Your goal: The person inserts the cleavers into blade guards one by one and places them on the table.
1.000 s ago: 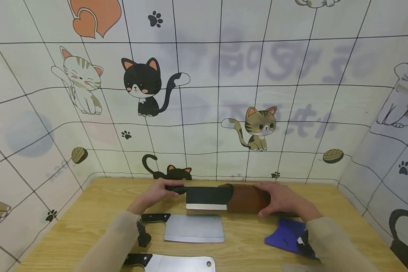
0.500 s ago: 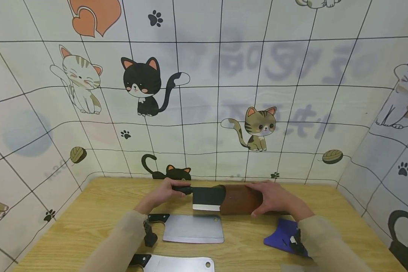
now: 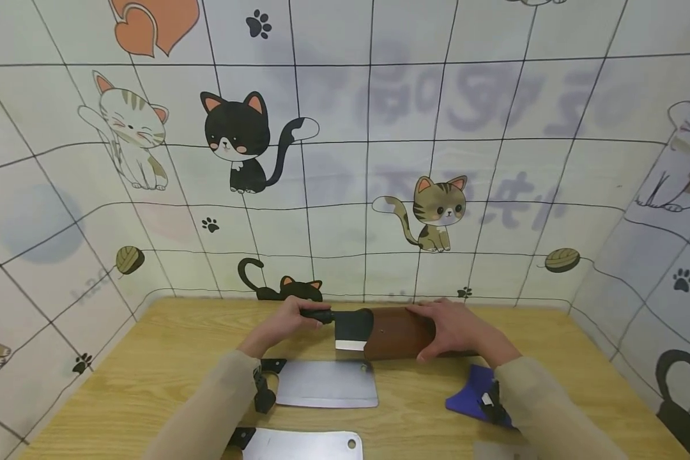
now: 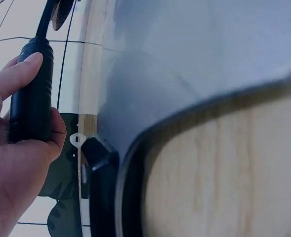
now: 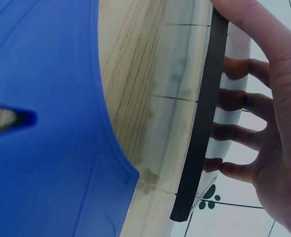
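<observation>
My left hand grips the black handle of a cleaver with a dark blade and a bright cutting edge. Most of that blade is hidden inside a brown leather sheath, and only a short part by the handle shows. Around the sheath's far end, my right hand holds it with thumb in front and fingers behind. From the right wrist, I see the thumb and fingers of this right hand along a narrow dark edge. A silver cleaver lies below the left hand.
Nearer me lies another silver cleaver, cut off by the frame. A blue plastic piece with a curved edge lies under the right forearm, and a pale flat piece sits at the front. Behind the wooden table stands a cat-patterned wall covering.
The left hand has moved right with the cleaver, and less of its dark blade shows outside the sheath. The right hand and the sheath have shifted slightly left.
</observation>
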{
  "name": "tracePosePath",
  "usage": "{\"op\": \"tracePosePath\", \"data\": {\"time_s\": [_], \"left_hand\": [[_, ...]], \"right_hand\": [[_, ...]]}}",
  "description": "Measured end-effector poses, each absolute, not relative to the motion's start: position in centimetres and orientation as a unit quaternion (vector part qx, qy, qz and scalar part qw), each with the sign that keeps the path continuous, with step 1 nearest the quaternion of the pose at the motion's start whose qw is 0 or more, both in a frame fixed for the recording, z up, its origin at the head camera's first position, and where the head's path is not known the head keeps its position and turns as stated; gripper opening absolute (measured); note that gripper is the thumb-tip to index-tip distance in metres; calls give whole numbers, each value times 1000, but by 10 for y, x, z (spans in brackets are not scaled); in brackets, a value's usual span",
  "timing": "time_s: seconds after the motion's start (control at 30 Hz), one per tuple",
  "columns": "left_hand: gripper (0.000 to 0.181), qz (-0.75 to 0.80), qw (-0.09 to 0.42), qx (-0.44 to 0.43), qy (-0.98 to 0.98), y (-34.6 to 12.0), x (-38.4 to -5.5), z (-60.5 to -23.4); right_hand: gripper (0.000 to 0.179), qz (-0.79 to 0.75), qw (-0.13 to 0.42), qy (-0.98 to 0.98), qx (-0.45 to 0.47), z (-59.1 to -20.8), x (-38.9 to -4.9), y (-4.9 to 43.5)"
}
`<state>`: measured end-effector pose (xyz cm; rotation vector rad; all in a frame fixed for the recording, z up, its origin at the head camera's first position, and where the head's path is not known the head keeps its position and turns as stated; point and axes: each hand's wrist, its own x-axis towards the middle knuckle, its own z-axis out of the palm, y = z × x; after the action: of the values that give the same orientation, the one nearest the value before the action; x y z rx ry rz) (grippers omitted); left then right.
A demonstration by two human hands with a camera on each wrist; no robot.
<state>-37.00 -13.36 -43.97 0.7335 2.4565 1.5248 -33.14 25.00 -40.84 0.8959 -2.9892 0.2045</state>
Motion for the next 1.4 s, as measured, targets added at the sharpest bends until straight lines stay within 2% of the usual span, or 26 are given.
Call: {"op": "tracePosePath", "data": {"time_s": [0.47,0.9,1.4], "left_hand": [[45,526,73,236,814,-113,-372,-440],[41,519,34,221,825,-98,-379,-443],[42,498,37,197,843,-98,-380,-451]], "right_hand": [[107,68,-6,-956,287,-403,-336,225],[109,96,-14,-956,276,-415,-348,220],[110,104,-12,-956,274,-428,-358,217]]}}
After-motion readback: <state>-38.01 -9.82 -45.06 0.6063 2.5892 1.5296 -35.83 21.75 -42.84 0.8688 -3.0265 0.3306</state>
